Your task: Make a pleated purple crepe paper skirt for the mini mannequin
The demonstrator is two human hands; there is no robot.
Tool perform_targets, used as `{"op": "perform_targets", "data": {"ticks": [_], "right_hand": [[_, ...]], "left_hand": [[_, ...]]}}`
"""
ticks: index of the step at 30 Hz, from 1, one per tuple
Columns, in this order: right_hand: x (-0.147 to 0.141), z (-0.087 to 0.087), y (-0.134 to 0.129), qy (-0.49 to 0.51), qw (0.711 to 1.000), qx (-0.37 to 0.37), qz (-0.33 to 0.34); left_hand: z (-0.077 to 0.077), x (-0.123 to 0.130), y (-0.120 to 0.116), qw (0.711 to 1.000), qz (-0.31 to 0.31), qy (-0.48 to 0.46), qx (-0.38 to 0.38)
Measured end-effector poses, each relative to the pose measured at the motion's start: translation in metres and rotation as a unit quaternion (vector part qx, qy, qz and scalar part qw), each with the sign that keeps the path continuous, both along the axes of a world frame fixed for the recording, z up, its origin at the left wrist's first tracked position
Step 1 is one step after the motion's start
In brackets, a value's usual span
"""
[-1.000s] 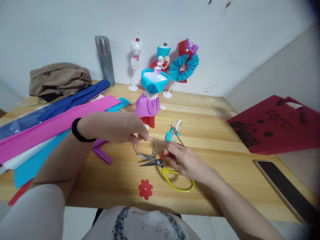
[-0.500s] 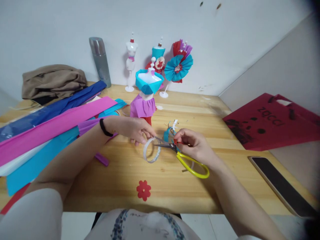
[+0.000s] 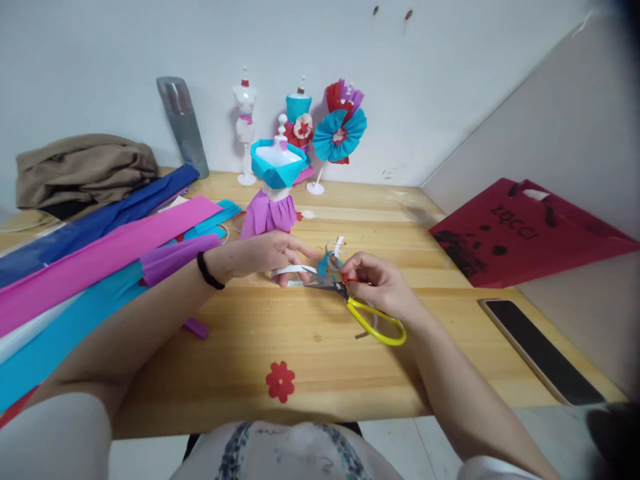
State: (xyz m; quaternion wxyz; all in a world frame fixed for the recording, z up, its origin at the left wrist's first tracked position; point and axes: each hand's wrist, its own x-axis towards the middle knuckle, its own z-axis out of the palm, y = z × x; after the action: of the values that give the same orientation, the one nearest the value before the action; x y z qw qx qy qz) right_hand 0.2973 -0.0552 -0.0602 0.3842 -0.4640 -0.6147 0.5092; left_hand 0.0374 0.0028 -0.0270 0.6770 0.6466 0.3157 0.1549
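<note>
My left hand [image 3: 267, 257] holds a thin white roll of tape [image 3: 295, 269], seen nearly edge-on and hung about its fingers. My right hand [image 3: 380, 283] grips a pair of scissors [image 3: 341, 289] with yellow handles, its blades parted and pointing left, their tips close beside the tape. Something small and red shows by the right fingertips; I cannot make out whether it is part of the scissors. A red paper flower [image 3: 281, 382] lies flat near the table's front edge. Behind my left hand stands a mannequin [image 3: 277, 160] in a blue paper top and purple skirt.
Small dress mannequins [image 3: 245, 127] line the wall, one bearing a large blue paper rosette [image 3: 340, 136]. Coloured crepe paper [image 3: 165, 230] is piled at left, near a grey bottle [image 3: 185, 130] and brown cloth [image 3: 85, 170]. A red bag [image 3: 520, 233] and phone [image 3: 540, 350] are at right.
The tape roll has turned from a facing ring to nearly edge-on, and my left hand has shifted and turned. The scissors stay close to it. The whole view has shifted slightly.
</note>
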Motion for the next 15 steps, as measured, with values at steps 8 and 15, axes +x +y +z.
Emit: {"op": "perform_targets", "data": {"ticks": [8, 15], "right_hand": [[0.005, -0.003, 0.004, 0.0, 1.0, 0.011, 0.016], [0.015, 0.007, 0.003, -0.129, 0.985, 0.114, -0.017]], "left_hand": [[0.006, 0.0, -0.001, 0.998, -0.047, 0.023, 0.034], [0.007, -0.001, -0.003, 0.998, -0.061, 0.017, 0.017]]}}
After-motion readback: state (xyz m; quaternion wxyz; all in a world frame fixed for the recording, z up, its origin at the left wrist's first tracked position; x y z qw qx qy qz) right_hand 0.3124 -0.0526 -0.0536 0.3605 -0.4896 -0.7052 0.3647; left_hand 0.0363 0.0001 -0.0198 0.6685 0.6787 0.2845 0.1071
